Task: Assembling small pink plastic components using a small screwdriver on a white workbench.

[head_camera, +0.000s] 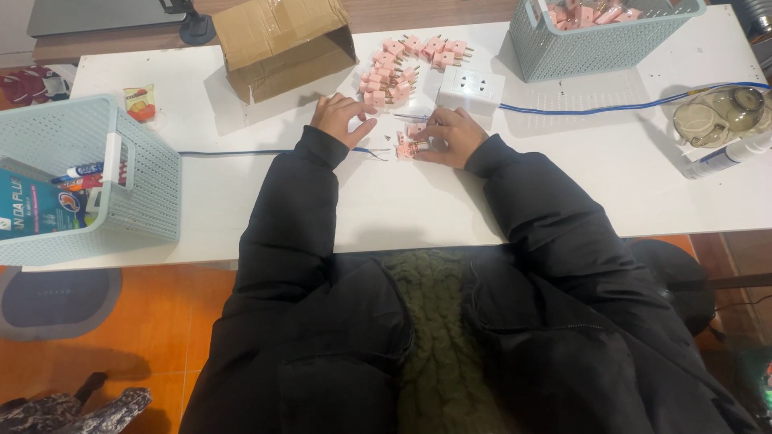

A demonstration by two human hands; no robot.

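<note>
White tabletop [563, 185] fills the upper half of the frame, set over an orange floor [185, 329], and a person in a black puffer jacket sits at it with both sleeves reaching toward the centre. At the middle of the frame the right hand [452, 135] is curled down over a small pink plug [408, 146], fingers bent and pinching it against the table, with a thin metal tool [412, 117], seemingly a screwdriver, lying just above the knuckles. Just to its left, the left hand [341, 118] rests on the table with fingers loosely spread and partly bent, holding nothing I can make out; its fingertips sit near the bare end of a blue cable [233, 152] that runs off toward the left edge. Above the hands, at top centre, a pile of pink plugs [406, 64] with brass pins is scattered beside a white wall socket [471, 87], from which another blue cable [611, 107] trails to the right. A torn cardboard box [281, 40] lies on its side at upper left of the pile. One pale blue perforated basket [591, 44] holding more pink plugs stands at upper right, and a second basket [141, 173], with markers and a packet inside, sits at the left edge. Near the right edge lie goggles [720, 112] and a white tube [724, 159].
</note>
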